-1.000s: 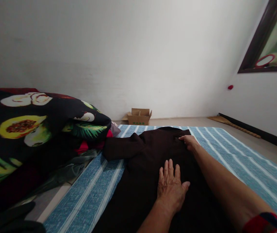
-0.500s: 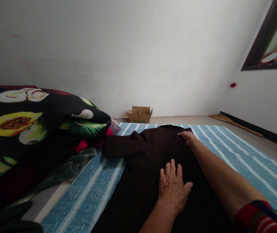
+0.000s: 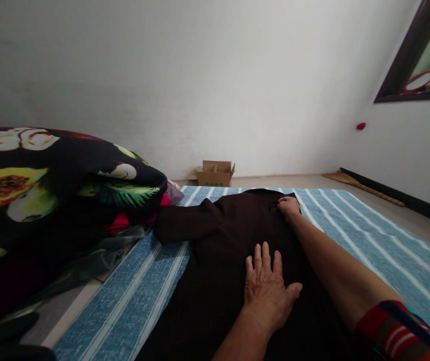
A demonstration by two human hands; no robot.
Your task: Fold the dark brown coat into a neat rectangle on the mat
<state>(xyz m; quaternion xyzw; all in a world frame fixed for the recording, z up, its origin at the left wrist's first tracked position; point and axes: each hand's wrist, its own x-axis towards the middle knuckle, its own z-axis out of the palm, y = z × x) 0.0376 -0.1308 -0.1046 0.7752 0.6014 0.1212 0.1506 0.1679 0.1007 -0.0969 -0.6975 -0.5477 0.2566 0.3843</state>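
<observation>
A dark brown shirt lies spread on the blue and white striped sheet, one sleeve stretched out to the left and its neckline at the far end. Flat on the middle of the shirt rests my left hand, palm down with the fingers spread. Farther away, my right hand has its fingers curled in on the cloth near the far right shoulder, pinching it. The sleeve on that side cannot be made out.
A heap of clothes under a black fruit-print cloth stands at the left. Beyond the sheet's far edge, an open cardboard box sits by the wall. A woven mat lies along the right wall, below a dark-framed window.
My right hand has gone from extended fingers to a curled grip on the shirt's shoulder. My left hand stays flat, its fingers slightly wider apart. The view has shifted slightly.
</observation>
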